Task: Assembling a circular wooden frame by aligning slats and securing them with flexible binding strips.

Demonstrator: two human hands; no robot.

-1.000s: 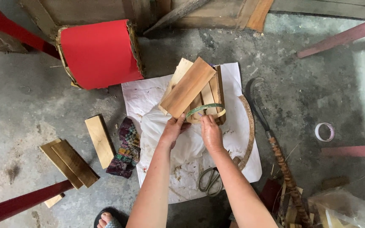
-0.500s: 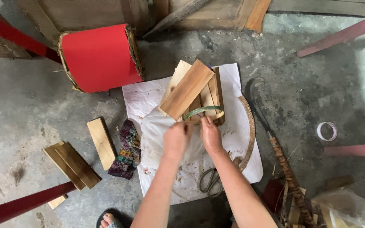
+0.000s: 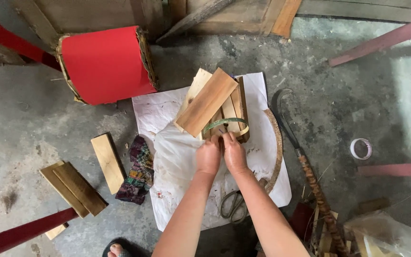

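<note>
Head view. A drum-shaped basket point(image 3: 108, 64) wrapped in red paper is seen lying on its side at upper left of the concrete floor point(image 3: 348, 114). A roll of white tape point(image 3: 361, 148) is set well apart at right; clear plastic bags point(image 3: 391, 235) are bunched at lower right. No labels can be made out.

A white paper sheet point(image 3: 162, 114) is spread at centre, with a stack of wooden slats point(image 3: 215, 102) laid on its upper part. A thin green strip point(image 3: 224, 123) is bent in an arc across the stack's near edge. Both ends of the arc are met by the left hand point(image 3: 209, 156) and right hand point(image 3: 234, 153), held side by side and touching; fingers are pinched on the strip just below the slats.

Scissors point(image 3: 234, 205) are lying on the sheet between the forearms. A sickle point(image 3: 293, 138) with a wrapped handle is placed right of the sheet. Loose slats point(image 3: 108, 162) and a patterned cloth point(image 3: 140, 170) are left beside the sheet.
</note>
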